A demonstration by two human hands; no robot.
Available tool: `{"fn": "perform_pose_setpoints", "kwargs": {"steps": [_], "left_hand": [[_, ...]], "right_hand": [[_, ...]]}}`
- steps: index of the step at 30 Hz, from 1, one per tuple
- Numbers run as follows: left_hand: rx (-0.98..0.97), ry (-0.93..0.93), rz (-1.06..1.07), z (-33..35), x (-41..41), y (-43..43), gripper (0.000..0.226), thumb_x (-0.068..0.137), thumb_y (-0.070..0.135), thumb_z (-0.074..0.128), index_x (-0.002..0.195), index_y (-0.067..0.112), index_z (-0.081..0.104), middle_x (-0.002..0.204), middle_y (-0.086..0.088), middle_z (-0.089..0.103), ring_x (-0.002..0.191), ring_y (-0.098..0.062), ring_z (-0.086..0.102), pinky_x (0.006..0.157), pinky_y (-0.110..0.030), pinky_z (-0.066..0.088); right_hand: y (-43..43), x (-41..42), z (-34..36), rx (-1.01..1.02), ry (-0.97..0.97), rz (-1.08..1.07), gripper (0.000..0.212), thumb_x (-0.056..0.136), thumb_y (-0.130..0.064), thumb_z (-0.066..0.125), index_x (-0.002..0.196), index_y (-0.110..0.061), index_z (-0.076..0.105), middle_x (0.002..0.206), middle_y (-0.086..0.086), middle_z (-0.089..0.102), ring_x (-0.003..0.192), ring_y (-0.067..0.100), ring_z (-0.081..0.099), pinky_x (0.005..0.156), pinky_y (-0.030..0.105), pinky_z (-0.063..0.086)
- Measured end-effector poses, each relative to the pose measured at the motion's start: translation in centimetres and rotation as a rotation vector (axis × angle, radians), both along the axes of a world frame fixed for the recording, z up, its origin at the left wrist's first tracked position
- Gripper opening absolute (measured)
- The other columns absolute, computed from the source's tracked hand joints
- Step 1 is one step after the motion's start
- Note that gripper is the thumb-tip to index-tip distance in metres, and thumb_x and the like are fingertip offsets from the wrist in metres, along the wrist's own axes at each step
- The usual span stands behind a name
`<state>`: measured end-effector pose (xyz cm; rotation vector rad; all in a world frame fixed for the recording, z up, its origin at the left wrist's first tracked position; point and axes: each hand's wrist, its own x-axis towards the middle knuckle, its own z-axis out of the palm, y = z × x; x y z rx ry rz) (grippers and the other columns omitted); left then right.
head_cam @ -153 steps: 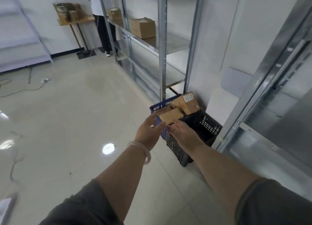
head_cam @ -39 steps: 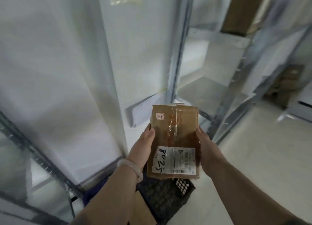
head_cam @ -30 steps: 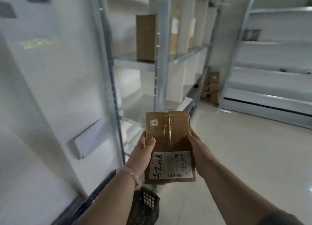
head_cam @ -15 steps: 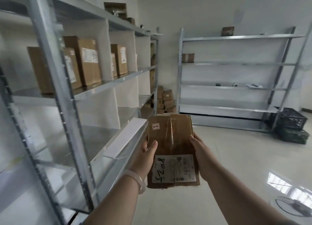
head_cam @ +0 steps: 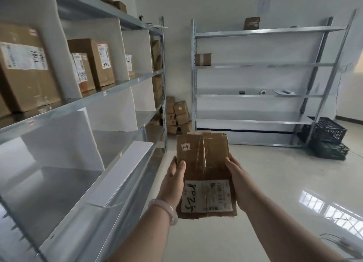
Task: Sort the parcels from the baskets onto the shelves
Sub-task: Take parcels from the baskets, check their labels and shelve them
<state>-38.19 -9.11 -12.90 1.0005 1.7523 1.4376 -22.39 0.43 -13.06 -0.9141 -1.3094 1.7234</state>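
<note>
The storeroom has metal shelves (head_cam: 125, 80) along the left, part filled with labelled boxes (head_cam: 98, 63), and a barer rack (head_cam: 255, 65) by the far wall beside black baskets (head_cam: 328, 132). The parcel (head_cam: 202, 159) is held in mid-air, left hand (head_cam: 172, 183) and right hand (head_cam: 238, 181) gripping its long edges, fingers (head_cam: 229, 162) curled round them. Its label (head_cam: 206, 196) seems to read 8P25, so match that to a bay, minding the white divider (head_cam: 121, 171) slanting across the lower shelf (head_cam: 49, 187).

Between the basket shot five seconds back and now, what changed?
The flat brown cardboard parcel was lifted out and carried round to face the grey metal shelves. Same as a second ago: left hand and right hand hold its long edges, label up.
</note>
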Motion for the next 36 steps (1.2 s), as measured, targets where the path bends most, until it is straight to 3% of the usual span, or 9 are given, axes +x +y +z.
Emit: {"fn": "perform_pose_setpoints", "kwargs": {"steps": [4, 8, 11, 14, 21, 26, 29, 34, 36], "left_hand": [[0.022, -0.004, -0.027, 0.3, -5.3, 8.0, 0.077, 0.074, 0.081, 0.030, 0.139, 0.044, 0.044, 0.126, 0.011, 0.063, 0.114, -0.015, 0.060, 0.099, -0.048, 0.048], [0.036, 0.037, -0.079, 1.0, -9.6, 16.1, 0.052, 0.094, 0.065, 0.029, 0.139, 0.042, 0.042, 0.120, 0.012, 0.063, 0.097, -0.004, 0.061, 0.076, -0.028, 0.049], [0.033, -0.010, -0.109, 0.3, -11.5, 22.2, 0.065, 0.081, 0.074, 0.031, 0.139, 0.047, 0.040, 0.124, 0.011, 0.063, 0.105, -0.011, 0.063, 0.092, -0.046, 0.052], [0.002, -0.038, -0.134, -0.6, -12.7, 27.9, 0.059, 0.088, 0.070, 0.031, 0.141, 0.045, 0.040, 0.125, 0.015, 0.060, 0.104, -0.005, 0.059, 0.097, -0.045, 0.049], [-0.036, 0.009, -0.032, -1.2, -15.1, 42.7, 0.049, 0.100, 0.056, 0.030, 0.144, 0.037, 0.038, 0.124, 0.009, 0.056, 0.116, -0.019, 0.054, 0.104, -0.049, 0.043], [-0.028, -0.008, 0.030, -0.2, -16.1, 53.7, 0.058, 0.092, 0.068, 0.030, 0.144, 0.043, 0.037, 0.133, 0.008, 0.056, 0.117, -0.018, 0.055, 0.101, -0.049, 0.046], [-0.034, -0.026, 0.073, 0.0, -17.7, 59.3, 0.044, 0.096, 0.062, 0.032, 0.137, 0.047, 0.041, 0.124, 0.013, 0.057, 0.115, -0.016, 0.054, 0.102, -0.047, 0.045], [-0.027, -0.129, 0.122, -1.5, -23.2, 67.0, 0.053, 0.069, 0.087, 0.039, 0.113, 0.061, 0.051, 0.128, 0.015, 0.060, 0.122, -0.018, 0.056, 0.103, -0.053, 0.044], [-0.023, -0.176, 0.108, -2.6, -26.0, 70.5, 0.067, 0.062, 0.094, 0.041, 0.120, 0.063, 0.048, 0.132, 0.013, 0.059, 0.123, -0.021, 0.056, 0.102, -0.055, 0.044]], "right_hand": [[7.4, -4.6, 0.4, -0.004, -0.007, -0.011, 0.036, 0.101, -0.038, 0.043, 0.136, -0.040, 0.048, 0.111, 0.007, 0.071, 0.094, 0.026, 0.072, 0.069, 0.037, 0.055], [14.9, -8.4, 0.8, -0.024, -0.013, -0.054, 0.038, 0.102, -0.040, 0.040, 0.140, -0.042, 0.044, 0.114, 0.006, 0.070, 0.092, 0.024, 0.072, 0.066, 0.035, 0.054], [20.4, -10.1, 0.3, -0.022, -0.031, -0.079, 0.039, 0.101, -0.041, 0.041, 0.141, -0.043, 0.042, 0.115, 0.005, 0.069, 0.096, 0.026, 0.071, 0.073, 0.040, 0.055], [25.9, -11.2, -0.7, -0.022, -0.053, -0.107, 0.039, 0.101, -0.040, 0.042, 0.140, -0.044, 0.042, 0.117, 0.006, 0.068, 0.099, 0.027, 0.069, 0.074, 0.041, 0.055], [41.5, -14.3, -2.4, 0.006, -0.049, -0.053, 0.039, 0.100, -0.037, 0.045, 0.138, -0.048, 0.044, 0.114, 0.005, 0.069, 0.098, 0.026, 0.069, 0.071, 0.039, 0.055], [53.6, -16.1, -0.9, 0.025, -0.036, 0.020, 0.040, 0.101, -0.031, 0.043, 0.139, -0.042, 0.044, 0.117, 0.009, 0.066, 0.099, 0.028, 0.067, 0.068, 0.036, 0.053], [60.0, -18.3, -1.4, 0.030, -0.053, 0.036, 0.040, 0.100, -0.033, 0.045, 0.138, -0.048, 0.044, 0.116, 0.009, 0.067, 0.099, 0.030, 0.067, 0.071, 0.042, 0.054], [68.2, -24.2, -2.7, 0.017, -0.054, 0.094, 0.035, 0.100, -0.030, 0.045, 0.131, -0.047, 0.048, 0.113, 0.008, 0.067, 0.098, 0.029, 0.066, 0.068, 0.037, 0.052], [71.9, -27.1, -3.3, 0.013, -0.043, 0.115, 0.034, 0.100, -0.027, 0.045, 0.128, -0.047, 0.048, 0.112, 0.009, 0.066, 0.097, 0.030, 0.066, 0.067, 0.037, 0.053]]}}
